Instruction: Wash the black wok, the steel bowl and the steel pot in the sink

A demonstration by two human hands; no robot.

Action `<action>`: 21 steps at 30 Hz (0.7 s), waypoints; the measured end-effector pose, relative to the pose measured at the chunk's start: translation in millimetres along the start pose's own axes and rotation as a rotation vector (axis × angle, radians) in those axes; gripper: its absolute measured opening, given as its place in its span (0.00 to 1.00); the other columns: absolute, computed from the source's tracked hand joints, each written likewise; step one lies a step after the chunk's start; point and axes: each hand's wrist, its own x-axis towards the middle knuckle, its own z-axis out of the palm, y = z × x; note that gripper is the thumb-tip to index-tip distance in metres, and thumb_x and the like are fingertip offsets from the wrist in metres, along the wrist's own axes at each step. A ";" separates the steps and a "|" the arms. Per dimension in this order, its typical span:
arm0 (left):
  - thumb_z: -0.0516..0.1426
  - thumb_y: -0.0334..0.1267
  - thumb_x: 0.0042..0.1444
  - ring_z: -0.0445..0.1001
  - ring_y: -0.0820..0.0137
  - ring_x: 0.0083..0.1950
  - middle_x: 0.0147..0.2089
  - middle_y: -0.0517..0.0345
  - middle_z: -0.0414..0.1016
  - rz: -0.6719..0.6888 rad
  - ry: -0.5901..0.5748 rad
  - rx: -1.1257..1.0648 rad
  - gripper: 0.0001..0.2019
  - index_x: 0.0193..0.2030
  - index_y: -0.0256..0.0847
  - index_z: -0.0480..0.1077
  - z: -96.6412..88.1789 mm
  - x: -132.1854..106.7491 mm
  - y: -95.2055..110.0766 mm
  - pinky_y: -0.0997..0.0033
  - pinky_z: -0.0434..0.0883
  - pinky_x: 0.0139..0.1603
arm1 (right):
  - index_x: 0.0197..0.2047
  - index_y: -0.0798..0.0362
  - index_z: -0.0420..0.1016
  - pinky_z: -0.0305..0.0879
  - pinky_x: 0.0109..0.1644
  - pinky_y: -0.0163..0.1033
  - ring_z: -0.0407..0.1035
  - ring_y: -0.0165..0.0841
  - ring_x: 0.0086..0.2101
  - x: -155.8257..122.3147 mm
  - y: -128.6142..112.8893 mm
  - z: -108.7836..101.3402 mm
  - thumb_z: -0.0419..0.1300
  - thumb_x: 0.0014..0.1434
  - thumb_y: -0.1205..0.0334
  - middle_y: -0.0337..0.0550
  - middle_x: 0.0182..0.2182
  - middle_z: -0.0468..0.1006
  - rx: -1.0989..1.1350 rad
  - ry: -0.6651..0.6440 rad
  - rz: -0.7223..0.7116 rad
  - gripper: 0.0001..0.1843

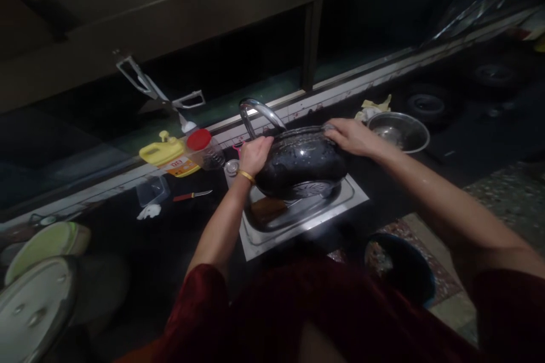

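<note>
A dark, wet, shiny pot (304, 161) is tipped over the sink (298, 224), its round patterned base facing toward me. My left hand (256, 156), with a yellow bangle at the wrist, is closed on the pot's left side near the rim. My right hand (349, 135) grips the rim or a handle at the right; which one I cannot tell. Behind the pot arches a chrome faucet (261, 110). Something brown (266, 211) shows in the basin under the pot. The pot's inside is hidden from me.
Left of the sink are a yellow jug (168, 153), a red-lidded jar (204, 150), a clear plastic box (152, 191) and a knife (192, 196). A metal bowl (400, 131) stands right. Below is a dark bucket (402, 272); a lidded pot (32, 312) is at lower left.
</note>
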 end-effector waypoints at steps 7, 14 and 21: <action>0.44 0.55 0.62 0.57 0.74 0.24 0.19 0.62 0.57 0.012 0.007 0.027 0.26 0.18 0.41 0.57 -4.1 -3.5 -1.0 0.72 0.58 0.29 | 0.40 0.54 0.74 0.59 0.41 0.38 0.69 0.35 0.37 6.6 -15.4 -1.0 0.51 0.64 0.54 0.44 0.36 0.77 -0.021 -0.071 -0.068 0.15; 0.43 0.59 0.60 0.54 0.74 0.23 0.18 0.63 0.53 -0.043 0.061 0.014 0.27 0.18 0.42 0.54 -9.1 -6.6 -4.8 0.72 0.55 0.28 | 0.40 0.52 0.74 0.60 0.40 0.38 0.69 0.35 0.36 13.9 -20.5 3.2 0.51 0.64 0.56 0.43 0.36 0.77 -0.032 -0.057 -0.076 0.13; 0.43 0.57 0.60 0.56 0.74 0.24 0.19 0.62 0.54 -0.073 0.087 0.016 0.25 0.19 0.42 0.56 -16.7 -13.8 -14.6 0.72 0.56 0.28 | 0.42 0.54 0.74 0.60 0.39 0.38 0.68 0.34 0.35 9.7 7.7 5.7 0.46 0.66 0.58 0.44 0.33 0.77 0.028 -0.069 -0.028 0.17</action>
